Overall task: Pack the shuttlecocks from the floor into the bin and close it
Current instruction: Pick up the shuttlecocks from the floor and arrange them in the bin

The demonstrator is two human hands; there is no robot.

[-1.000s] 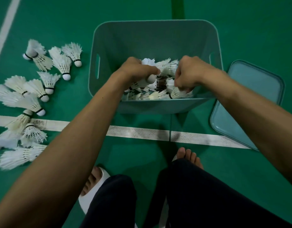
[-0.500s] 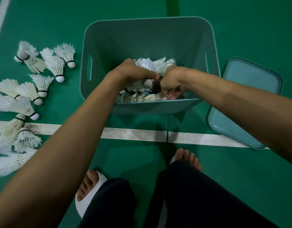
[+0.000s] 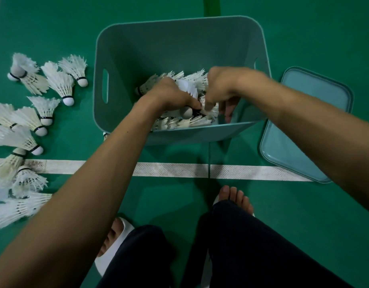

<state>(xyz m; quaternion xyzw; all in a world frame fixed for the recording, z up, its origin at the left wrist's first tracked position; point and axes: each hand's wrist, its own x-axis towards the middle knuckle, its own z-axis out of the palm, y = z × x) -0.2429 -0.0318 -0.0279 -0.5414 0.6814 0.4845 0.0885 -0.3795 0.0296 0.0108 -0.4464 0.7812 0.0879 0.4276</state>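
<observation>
Mid-packing in the bin (image 3: 179, 48), the left hand (image 3: 173, 98) grips a shuttlecock (image 3: 186, 112), the right hand (image 3: 223, 86) may hold nothing; next, fetch loose shuttlecocks (image 3: 61, 84) left of the bin.

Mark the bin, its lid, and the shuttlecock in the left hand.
bin (image 3: 179, 20): head view, far rim.
lid (image 3: 287, 161): head view, near flat part.
shuttlecock (image 3: 186, 112): head view, cork, gripped by left hand (image 3: 171, 96).

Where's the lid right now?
Head view: the lid lies on the green floor just right of the bin, its near end reaching the white line.
</observation>
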